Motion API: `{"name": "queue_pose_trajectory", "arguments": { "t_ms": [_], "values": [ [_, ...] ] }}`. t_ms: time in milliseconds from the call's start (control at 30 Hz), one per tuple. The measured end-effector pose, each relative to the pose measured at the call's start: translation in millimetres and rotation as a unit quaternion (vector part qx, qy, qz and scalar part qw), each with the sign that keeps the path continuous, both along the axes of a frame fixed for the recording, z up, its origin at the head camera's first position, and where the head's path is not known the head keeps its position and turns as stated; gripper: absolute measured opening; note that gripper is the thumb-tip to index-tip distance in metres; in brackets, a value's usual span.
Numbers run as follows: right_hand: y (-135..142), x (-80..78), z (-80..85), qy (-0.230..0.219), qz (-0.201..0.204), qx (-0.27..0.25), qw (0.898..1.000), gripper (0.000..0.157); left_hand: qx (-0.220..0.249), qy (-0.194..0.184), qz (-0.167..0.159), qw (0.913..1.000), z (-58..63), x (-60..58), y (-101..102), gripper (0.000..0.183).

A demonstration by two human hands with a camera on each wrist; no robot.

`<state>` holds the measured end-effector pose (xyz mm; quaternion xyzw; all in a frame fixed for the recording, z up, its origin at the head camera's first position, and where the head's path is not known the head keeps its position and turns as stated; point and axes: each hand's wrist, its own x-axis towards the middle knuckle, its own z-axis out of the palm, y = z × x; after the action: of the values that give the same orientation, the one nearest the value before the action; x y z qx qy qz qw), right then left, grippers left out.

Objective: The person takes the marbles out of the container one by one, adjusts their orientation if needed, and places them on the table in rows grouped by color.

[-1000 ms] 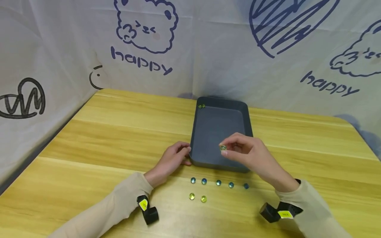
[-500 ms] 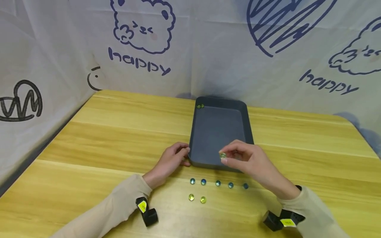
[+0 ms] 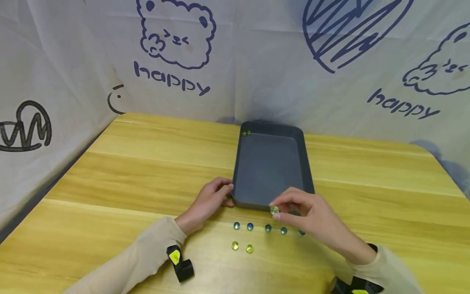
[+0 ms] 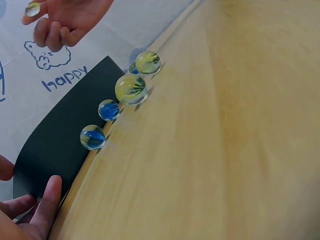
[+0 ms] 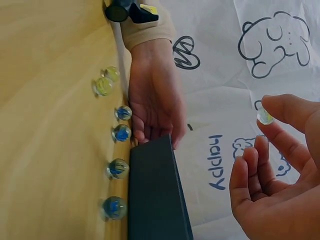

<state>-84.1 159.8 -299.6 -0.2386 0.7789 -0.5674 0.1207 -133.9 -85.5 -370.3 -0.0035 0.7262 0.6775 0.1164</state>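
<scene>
In the head view my right hand (image 3: 312,216) pinches a clear yellowish glass marble (image 3: 274,210) between thumb and forefinger. It is held above the near edge of a dark grey tray (image 3: 271,163), and the other fingers are loosely curled in the right wrist view. My left hand (image 3: 207,203) rests against the tray's near left side, fingertips touching its outer wall. On the table before the tray lies a row of several blue marbles (image 3: 250,226), the rightmost partly behind my right hand. Two yellow marbles (image 3: 249,248) sit nearer me. Two more greenish-yellow marbles (image 3: 246,133) lie in the tray's far left corner.
The wooden table (image 3: 128,163) reaches back to a white cloth (image 3: 264,61) with drawings, which hangs behind the tray and along the left. Black wrist cameras are strapped over both sleeves (image 3: 128,257).
My right hand has drawn back toward me with the pinched marble, from over the tray's inside to its near edge. My left hand stays at the tray's side.
</scene>
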Motion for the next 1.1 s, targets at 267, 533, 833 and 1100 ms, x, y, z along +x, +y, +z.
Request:
{"name": "queue_pose_trajectory", "arguments": {
  "t_ms": [267, 533, 833, 1100],
  "values": [
    [5.8, 11.4, -8.0, -0.009, 0.017, 0.023, 1.0, 0.021, -0.006, 0.0, -0.003, 1.0, 0.6, 0.9, -0.3, 0.032],
    [6.4, 19.5, -14.8, -0.027, 0.008, 0.056, 0.998, 0.021, -0.003, -0.007, -0.002, 1.0, 0.2, 1.8, 0.8, 0.032],
    [5.8, 23.6, -18.4, -0.042, 0.004, 0.079, 0.996, 0.02, -0.002, 0.0, -0.01, 0.9999, 1.5, 1.3, 3.0, 0.032],
    [1.6, 28.6, -18.6, -0.07, 0.032, 0.102, 0.992, 0.02, -0.003, -0.004, -0.004, 1.0, 2.3, 0.9, 1.3, 0.032]
  ]
}}
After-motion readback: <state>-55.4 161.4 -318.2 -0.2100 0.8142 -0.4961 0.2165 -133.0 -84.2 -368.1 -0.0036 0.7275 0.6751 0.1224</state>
